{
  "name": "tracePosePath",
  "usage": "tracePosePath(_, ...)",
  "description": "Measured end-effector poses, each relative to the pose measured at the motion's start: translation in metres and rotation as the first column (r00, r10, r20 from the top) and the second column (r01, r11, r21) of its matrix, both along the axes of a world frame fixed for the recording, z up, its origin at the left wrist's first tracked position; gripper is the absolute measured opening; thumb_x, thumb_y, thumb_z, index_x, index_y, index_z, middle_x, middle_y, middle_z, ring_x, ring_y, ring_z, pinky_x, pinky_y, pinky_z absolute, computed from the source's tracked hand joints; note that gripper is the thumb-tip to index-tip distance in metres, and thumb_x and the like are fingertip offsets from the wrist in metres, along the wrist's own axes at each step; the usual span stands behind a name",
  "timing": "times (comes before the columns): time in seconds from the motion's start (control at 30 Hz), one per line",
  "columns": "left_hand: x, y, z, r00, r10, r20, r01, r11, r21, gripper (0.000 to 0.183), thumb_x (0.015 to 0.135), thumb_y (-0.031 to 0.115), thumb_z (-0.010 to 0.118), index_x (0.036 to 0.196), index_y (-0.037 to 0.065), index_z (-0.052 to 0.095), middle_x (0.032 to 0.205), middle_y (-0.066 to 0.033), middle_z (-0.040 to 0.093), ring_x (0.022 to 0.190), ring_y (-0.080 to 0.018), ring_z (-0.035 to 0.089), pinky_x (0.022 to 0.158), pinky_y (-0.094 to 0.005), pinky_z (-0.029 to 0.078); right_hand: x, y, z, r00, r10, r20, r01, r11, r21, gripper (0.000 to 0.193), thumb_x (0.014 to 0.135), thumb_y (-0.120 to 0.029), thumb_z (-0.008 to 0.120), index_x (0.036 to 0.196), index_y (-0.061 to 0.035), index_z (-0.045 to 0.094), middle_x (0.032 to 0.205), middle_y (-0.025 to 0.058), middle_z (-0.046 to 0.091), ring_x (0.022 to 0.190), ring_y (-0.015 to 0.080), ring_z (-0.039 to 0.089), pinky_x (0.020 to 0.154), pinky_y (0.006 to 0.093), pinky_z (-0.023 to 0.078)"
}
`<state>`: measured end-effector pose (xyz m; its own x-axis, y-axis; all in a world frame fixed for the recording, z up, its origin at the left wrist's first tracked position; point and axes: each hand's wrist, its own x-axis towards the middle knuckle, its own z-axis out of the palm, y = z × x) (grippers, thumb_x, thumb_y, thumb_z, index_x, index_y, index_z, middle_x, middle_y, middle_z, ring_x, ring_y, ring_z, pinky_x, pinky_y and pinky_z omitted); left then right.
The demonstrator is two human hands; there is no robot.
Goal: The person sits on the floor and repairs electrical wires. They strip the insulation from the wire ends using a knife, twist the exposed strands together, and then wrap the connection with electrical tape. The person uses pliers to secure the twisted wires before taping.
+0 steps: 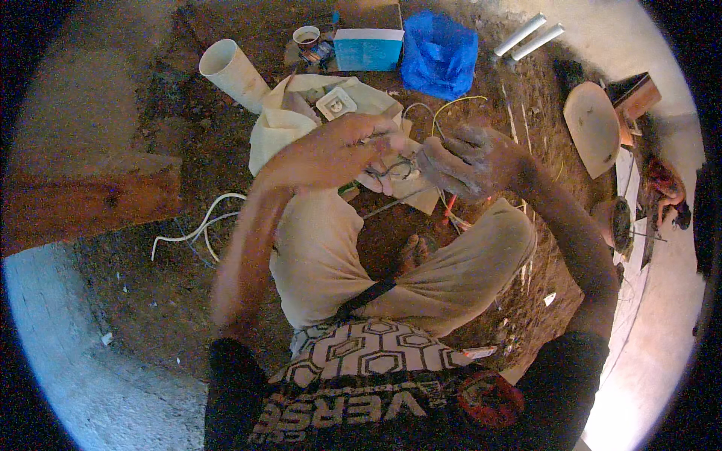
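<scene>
Both of my hands meet above my crossed legs, with thin dark wires (pixel 398 168) between them. My left hand (pixel 347 152) is closed, its fingers bent and thumb below, pinching these wires. Opposite it, my right hand (pixel 472 161), dusty grey over the fingers, is closed on the wires too; its fingertips are partly hidden. A yellow wire (pixel 456 104) curves up from beside the right hand. Just beyond my left hand, a white square electrical fitting (pixel 336 104) lies on a cream sack (pixel 280 128). Something thin and red (pixel 450 204) shows below my right hand.
A white pipe piece (pixel 235 75), a cup (pixel 307 36), a blue box (pixel 368 49) and a blue plastic bag (pixel 440 56) stand farther off. White tubes (pixel 529 37) lie at far right. White cable (pixel 207 222) loops at left, near a wooden beam (pixel 90 197).
</scene>
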<state>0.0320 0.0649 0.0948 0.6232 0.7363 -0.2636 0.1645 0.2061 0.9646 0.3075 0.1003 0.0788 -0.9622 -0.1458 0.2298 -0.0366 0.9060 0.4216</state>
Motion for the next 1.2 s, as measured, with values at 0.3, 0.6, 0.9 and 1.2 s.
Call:
tracePosePath(0.3,0.000,0.023,0.004,0.851,-0.477,0.222,0.509,0.853,-0.119,0.041,0.093,0.030,0.069,0.117,-0.003,0.064,0.096,-0.0089,0.069,0.080,-0.0184,0.069,0.070,-0.0321,0.059,-0.001,-0.012,0.015,0.997,0.073,-0.032,-0.071,0.995,0.074,0.039,0.066,-0.020,0.066,0.102,-0.0066,0.068,0.101,0.0085,0.063,0.079,0.0171,0.062,0.063,0.0309,0.051)
tracePosePath(0.6,0.026,0.039,-0.045,0.739,-0.644,0.200,0.668,0.740,-0.084,0.032,0.086,0.022,0.076,0.109,0.001,0.066,0.088,-0.0058,0.066,0.076,-0.0141,0.066,0.064,-0.0305,0.059,0.017,-0.020,0.015,0.976,-0.009,0.218,0.048,0.984,-0.174,0.041,0.066,-0.022,0.066,0.104,-0.0074,0.067,0.095,0.0087,0.063,0.075,0.0185,0.062,0.056,0.0313,0.048)
tracePosePath(0.9,0.032,0.020,-0.021,0.859,-0.503,0.098,0.511,0.852,-0.112,0.030,0.081,0.012,0.078,0.106,0.001,0.066,0.095,-0.0091,0.067,0.085,-0.0173,0.067,0.065,-0.0325,0.059,0.020,-0.023,0.011,0.987,-0.009,0.163,0.040,0.982,-0.187,0.044,0.069,-0.017,0.071,0.108,0.0021,0.064,0.099,0.0166,0.063,0.072,0.0265,0.064,0.059,0.0344,0.051)
tracePosePath(1.2,0.025,0.019,-0.015,0.973,-0.227,0.029,0.229,0.971,-0.070,0.019,0.081,0.006,0.075,0.094,-0.002,0.063,0.089,-0.0118,0.068,0.072,-0.0189,0.071,0.055,-0.0300,0.059,0.037,-0.005,-0.038,0.986,-0.165,-0.036,0.143,0.932,-0.332,0.041,0.074,-0.017,0.071,0.111,-0.0015,0.065,0.117,0.0175,0.063,0.091,0.0331,0.066,0.076,0.0421,0.054)
